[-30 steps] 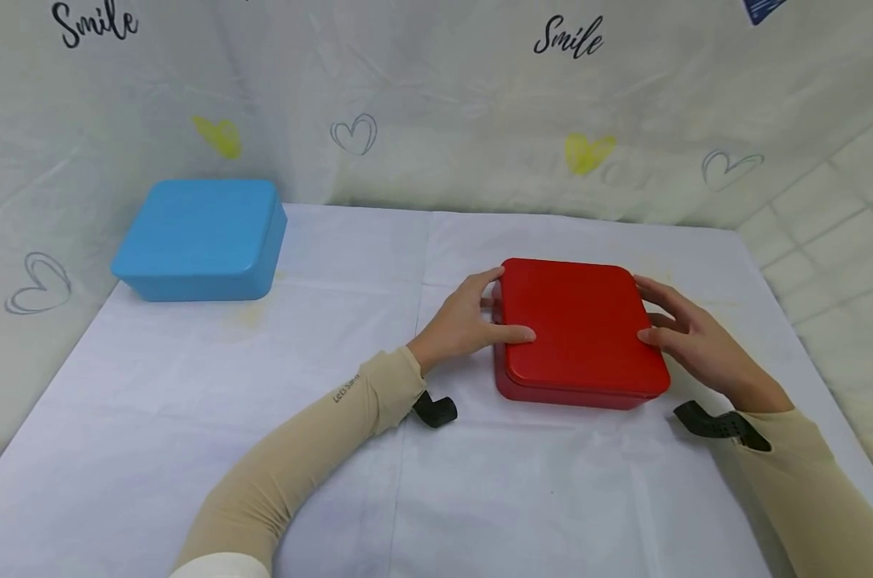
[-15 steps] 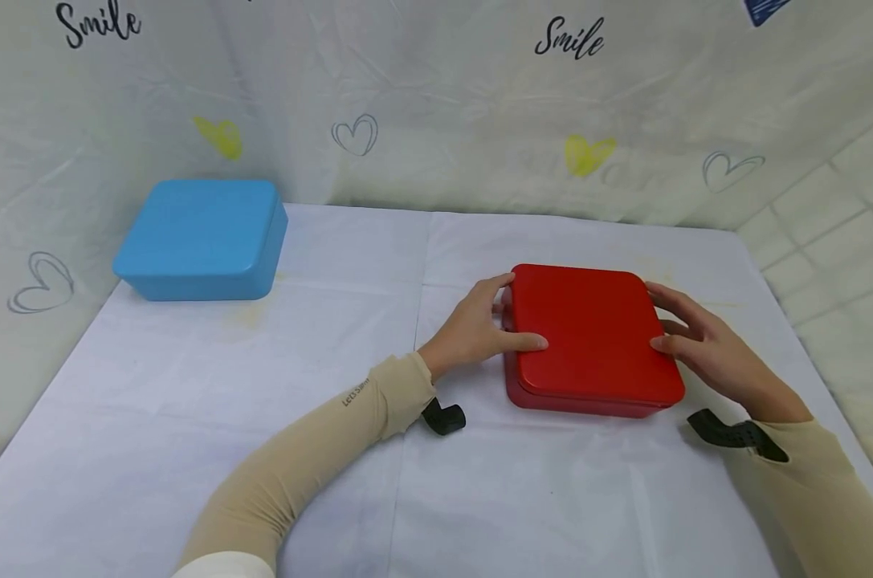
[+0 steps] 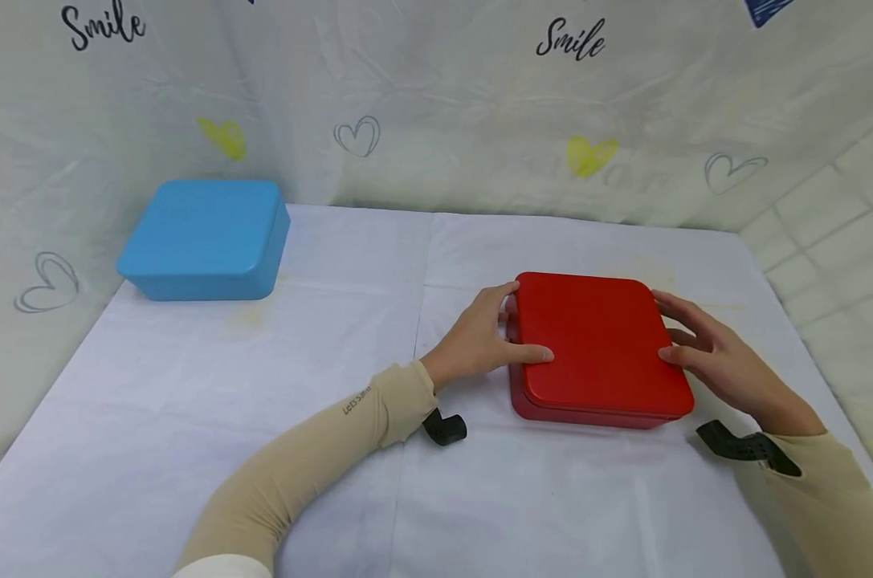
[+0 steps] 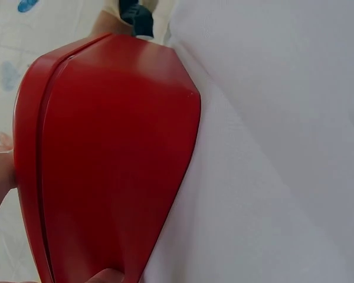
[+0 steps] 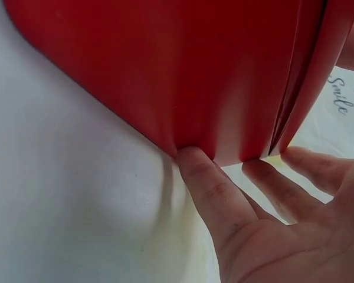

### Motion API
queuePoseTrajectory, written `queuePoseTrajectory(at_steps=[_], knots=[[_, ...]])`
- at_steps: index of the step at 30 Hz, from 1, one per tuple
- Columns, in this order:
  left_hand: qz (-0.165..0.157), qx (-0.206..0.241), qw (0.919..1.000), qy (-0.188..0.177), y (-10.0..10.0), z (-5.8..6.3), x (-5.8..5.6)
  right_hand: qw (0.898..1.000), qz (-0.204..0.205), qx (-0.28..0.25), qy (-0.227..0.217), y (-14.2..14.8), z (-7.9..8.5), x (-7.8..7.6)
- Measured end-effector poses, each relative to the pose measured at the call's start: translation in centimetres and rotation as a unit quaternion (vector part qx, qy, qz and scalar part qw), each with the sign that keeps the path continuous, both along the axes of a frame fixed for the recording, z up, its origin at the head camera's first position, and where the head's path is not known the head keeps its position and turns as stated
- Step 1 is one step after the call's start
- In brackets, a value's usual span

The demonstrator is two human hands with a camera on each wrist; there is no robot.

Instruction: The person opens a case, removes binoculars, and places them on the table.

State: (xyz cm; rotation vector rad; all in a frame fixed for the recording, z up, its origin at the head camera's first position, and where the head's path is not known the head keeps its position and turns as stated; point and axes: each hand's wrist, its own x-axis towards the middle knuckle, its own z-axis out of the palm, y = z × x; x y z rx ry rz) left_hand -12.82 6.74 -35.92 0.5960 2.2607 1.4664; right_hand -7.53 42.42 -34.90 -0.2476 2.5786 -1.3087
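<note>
A red lidded box with rounded corners sits on the white-covered table, right of centre, its lid on. My left hand grips its left side, the thumb on the lid and the fingers along the side wall. On the opposite side my right hand holds the box, thumb at the lid's edge. The right wrist view shows several fingertips of that hand touching the red wall near its bottom edge and the lid seam. In the left wrist view the box fills much of the left half. What is inside is hidden.
A blue box of similar shape stands at the table's far left corner. Behind the white-covered table hangs a pale printed curtain with hearts and the word Smile. A black strap piece hangs at each wrist.
Both hands have shifted the red box a little to the right and toward me. Their hold looks the same, and the blue box has stayed put.
</note>
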Motion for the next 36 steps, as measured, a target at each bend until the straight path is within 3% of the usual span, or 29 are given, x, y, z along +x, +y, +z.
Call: queuePoseTrajectory(at_steps=[6,10,14,21,31,36], knots=[[0.003,0.006,0.9996,-0.027,-0.5,0.0,-0.2,0.998,-0.021,0.060,-0.010,0.2,0.7,-0.1],[0.020,0.051,0.9955,-0.077,-1.1,-0.4,-0.7,0.994,-0.051,0.099,-0.010,0.3,1.1,-0.5],[0.042,0.098,0.9860,-0.129,-1.5,-0.7,-1.3,0.992,-0.078,0.096,0.003,0.2,1.3,-0.9],[0.057,0.114,0.9764,-0.175,-1.8,-0.5,-1.9,0.988,-0.127,0.086,-0.025,-0.2,1.5,-1.7],[0.031,0.159,0.9583,-0.236,-1.6,-0.5,-1.6,0.982,-0.133,0.101,-0.093,-0.6,1.8,-2.0],[0.024,0.164,0.9566,-0.239,-1.3,-0.5,-1.5,0.982,-0.132,0.091,-0.097,-0.2,1.4,-1.9]])
